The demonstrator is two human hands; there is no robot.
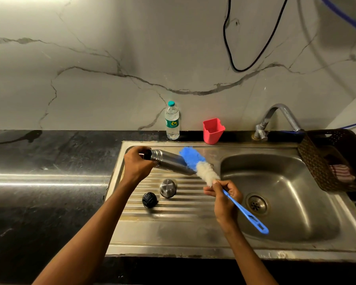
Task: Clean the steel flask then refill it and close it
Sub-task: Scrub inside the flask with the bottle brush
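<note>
Over the draining board's far edge, the left hand is gripping the open steel flask by its neck, tilted. The right hand is pinching the bottle brush, its bristles touching the flask's base. The steel cup and black stopper are lying mid-board.

Blue-and-white brush — steel flask, perhaps black-rimmed.
</note>
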